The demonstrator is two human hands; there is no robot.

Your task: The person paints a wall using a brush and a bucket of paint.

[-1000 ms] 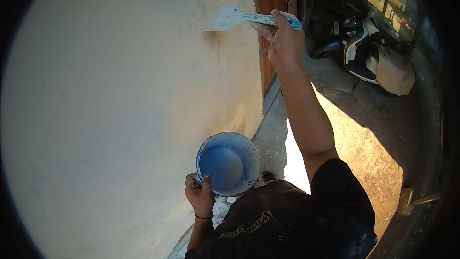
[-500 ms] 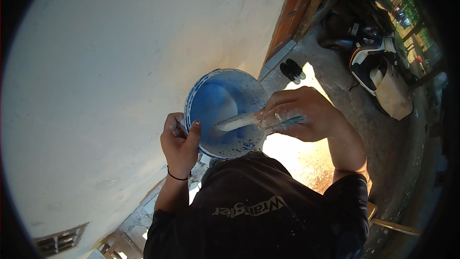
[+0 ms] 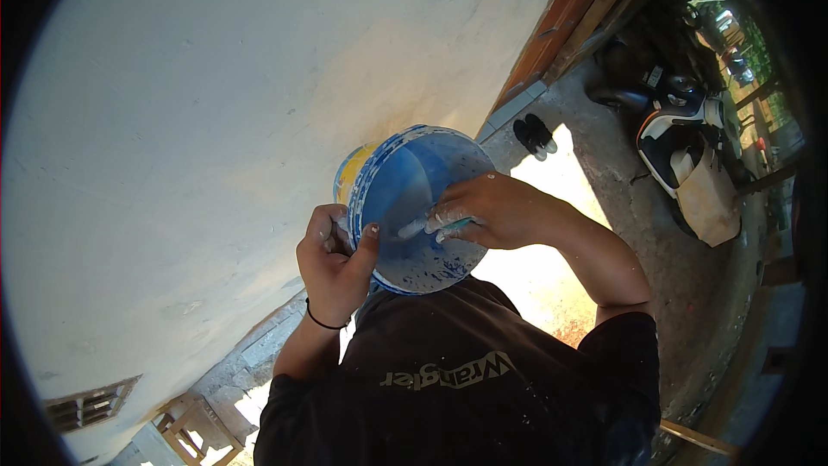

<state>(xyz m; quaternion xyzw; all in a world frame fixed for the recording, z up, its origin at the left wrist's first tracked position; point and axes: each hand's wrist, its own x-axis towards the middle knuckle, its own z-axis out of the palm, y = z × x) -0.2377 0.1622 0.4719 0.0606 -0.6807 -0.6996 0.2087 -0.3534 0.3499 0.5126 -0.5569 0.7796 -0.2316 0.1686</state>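
A blue bucket (image 3: 392,185) is tilted up in front of my chest, its mouth toward me. Its rim and inner wall are smeared with white, and a yellow patch shows on the outside. My left hand (image 3: 338,263) grips the left side of the rim, thumb over the edge. Inside the mouth, my right hand (image 3: 483,211) is closed round a paintbrush (image 3: 412,229). White paint coats the brush, and a bit of teal handle shows between the fingers. Its tip points down into the bucket; the bottom is partly in shade.
A pale plastered wall (image 3: 190,147) rises close on my left, with a small vent grille (image 3: 90,404) low down. Ahead are a wooden door frame (image 3: 561,26) and black shoes (image 3: 535,135). A motorbike (image 3: 677,134) stands at the right; a wooden stool (image 3: 194,431) is behind at left.
My right hand has moved left and deeper into the bucket with the brush. The bucket has turned, so its yellow outer side shows. The view has shifted slightly.
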